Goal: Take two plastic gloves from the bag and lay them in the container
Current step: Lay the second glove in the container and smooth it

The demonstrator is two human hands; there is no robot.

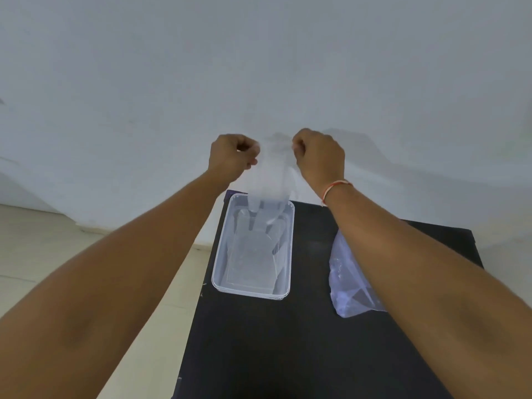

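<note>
On the black desk [288, 341], the clear container [221, 272] sits at the left and the plastic bag [345, 286] lies flat to its right, partly under the right forearm. Inside the container a glove already seems to lie flat, though clear film on clear plastic is hard to read. Above the container's far end hangs a glove [269, 180], fingers pointing down, tips just dipping past the rim. Left hand [230, 156] has a narrow pinch grip on one corner of the cuff, right hand [319, 156] pinches the other, the cuff stretched between them. To do this well, I'd say: lower the fingertips in first, draw the cuff toward the near end so it lays out flat, keep both corners taut, then let go together.
</note>
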